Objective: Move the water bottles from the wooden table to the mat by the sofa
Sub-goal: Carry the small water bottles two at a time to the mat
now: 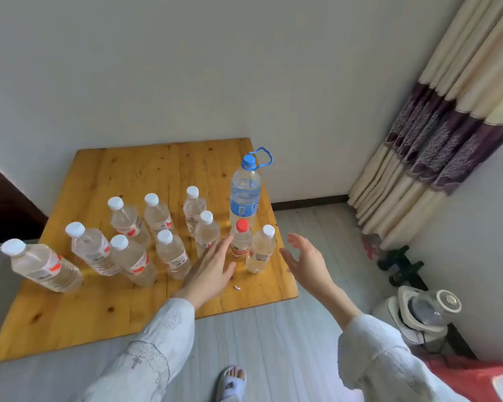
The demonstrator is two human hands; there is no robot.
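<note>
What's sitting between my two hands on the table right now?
In the head view, a white-capped bottle stands between the left hand and right hand, with the red-capped bottle just behind it, by the left fingertips.

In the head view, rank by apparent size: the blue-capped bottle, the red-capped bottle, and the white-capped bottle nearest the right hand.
1. Tall clear blue-capped bottle with blue loop handle, clearly largest.
2. Clear white-capped bottle by the table's right edge.
3. Small clear red-capped bottle, smallest.
The last two stand side by side, so nearness barely skews this.
</note>
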